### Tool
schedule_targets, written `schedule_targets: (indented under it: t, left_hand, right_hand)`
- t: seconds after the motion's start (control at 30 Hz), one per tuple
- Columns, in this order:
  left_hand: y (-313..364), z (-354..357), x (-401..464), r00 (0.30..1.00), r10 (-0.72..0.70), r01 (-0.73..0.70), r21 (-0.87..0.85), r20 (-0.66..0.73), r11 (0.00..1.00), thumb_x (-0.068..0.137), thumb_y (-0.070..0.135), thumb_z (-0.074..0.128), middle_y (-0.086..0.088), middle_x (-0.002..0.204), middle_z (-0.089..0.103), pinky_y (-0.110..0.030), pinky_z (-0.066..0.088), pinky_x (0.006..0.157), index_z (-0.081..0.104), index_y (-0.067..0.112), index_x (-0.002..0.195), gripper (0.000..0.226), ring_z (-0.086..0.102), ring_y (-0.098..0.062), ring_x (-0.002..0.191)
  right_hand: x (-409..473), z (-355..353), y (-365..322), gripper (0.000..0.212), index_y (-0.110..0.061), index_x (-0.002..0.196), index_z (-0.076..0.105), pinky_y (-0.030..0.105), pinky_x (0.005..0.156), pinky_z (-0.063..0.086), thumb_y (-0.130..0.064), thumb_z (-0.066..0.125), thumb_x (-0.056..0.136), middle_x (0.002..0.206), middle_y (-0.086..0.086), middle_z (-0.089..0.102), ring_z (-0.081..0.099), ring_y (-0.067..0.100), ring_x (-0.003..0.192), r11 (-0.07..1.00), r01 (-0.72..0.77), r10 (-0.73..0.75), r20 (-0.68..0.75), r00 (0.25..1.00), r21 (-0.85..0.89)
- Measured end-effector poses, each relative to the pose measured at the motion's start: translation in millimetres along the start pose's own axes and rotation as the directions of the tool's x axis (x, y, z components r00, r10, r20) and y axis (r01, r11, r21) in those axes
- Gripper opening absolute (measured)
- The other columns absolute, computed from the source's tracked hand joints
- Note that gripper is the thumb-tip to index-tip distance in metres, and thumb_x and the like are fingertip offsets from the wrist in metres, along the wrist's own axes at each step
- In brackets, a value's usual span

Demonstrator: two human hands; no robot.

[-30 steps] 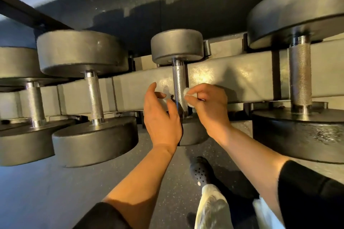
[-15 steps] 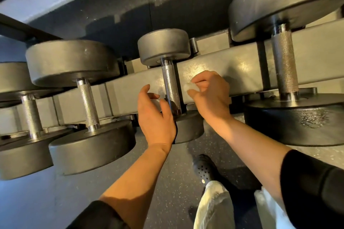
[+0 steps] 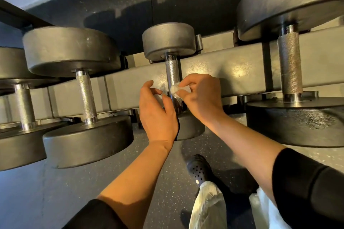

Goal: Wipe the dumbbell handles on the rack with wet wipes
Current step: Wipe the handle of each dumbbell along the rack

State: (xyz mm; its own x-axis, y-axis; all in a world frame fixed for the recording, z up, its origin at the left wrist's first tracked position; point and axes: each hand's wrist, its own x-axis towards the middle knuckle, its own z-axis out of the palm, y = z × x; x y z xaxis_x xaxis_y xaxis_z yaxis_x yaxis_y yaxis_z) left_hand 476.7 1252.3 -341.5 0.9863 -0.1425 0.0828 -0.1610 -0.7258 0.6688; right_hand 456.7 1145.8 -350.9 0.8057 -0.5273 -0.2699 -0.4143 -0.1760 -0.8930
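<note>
While the small dumbbell (image 3: 172, 80) lies across the rack (image 3: 232, 67) with its knurled handle (image 3: 172, 72) running front to back, the right hand (image 3: 202, 96) pinches a crumpled white wet wipe (image 3: 176, 88) against the handle's lower part. The left hand (image 3: 158, 111) sits just beside the handle with fingers loosely spread, seemingly gripping nothing. Larger dumbbells (image 3: 87, 95) (image 3: 290, 67) flank it, axes parallel.

Head camera looks steeply down, close over the dumbbell rack (image 3: 232, 69).
</note>
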Motion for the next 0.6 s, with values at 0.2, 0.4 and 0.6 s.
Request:
schedule_targets:
  t: [0.2, 0.4, 0.6]
  left_hand:
    - [0.1, 0.4, -0.9, 1.0, -0.002, 0.002, -0.014, 0.001, 1.0, 0.09, 0.011, 0.049, 0.0, 0.098, 0.054, 0.0, 0.033, 0.072, 0.046, 0.008, 0.125, 0.036, 0.049, 0.003, 0.08]
    - [-2.0, 1.1, 0.1, 1.0, -0.008, 0.008, -0.036, -0.007, 0.999, 0.092, 0.011, 0.053, 0.0, 0.097, 0.055, -0.002, 0.034, 0.073, 0.047, 0.009, 0.122, 0.031, 0.048, -0.005, 0.082]
    - [-1.6, 1.5, 1.2, 1.0, -0.016, 0.016, -0.055, -0.006, 0.998, 0.092, 0.014, 0.053, -0.001, 0.097, 0.056, -0.01, 0.038, 0.072, 0.047, 0.009, 0.121, 0.03, 0.049, -0.008, 0.081]
  right_hand:
    - [-5.1, -3.1, 0.9, 0.016, -0.016, 0.098, 0.069, 0.026, 0.077, 0.055, -0.015, 0.072, 0.082, 0.095, 0.002, 0.07, 0.065, 0.013, 0.086, 0.986, 0.05, -0.048, 0.021, 0.999, -0.158]
    - [13.1, -9.5, 13.3, 0.008, -0.02, 0.08, 0.059, 0.014, 0.057, 0.038, -0.014, 0.064, 0.082, 0.071, -0.011, 0.056, 0.055, 0.007, 0.067, 0.937, 0.061, -0.084, -0.051, 0.995, -0.345]
    - [40.4, -2.6, -11.7, 0.009, -0.015, 0.094, 0.066, 0.005, 0.071, 0.034, -0.013, 0.064, 0.085, 0.086, -0.005, 0.068, 0.059, 0.007, 0.079, 0.972, 0.189, -0.216, -0.215, 0.952, -0.14]
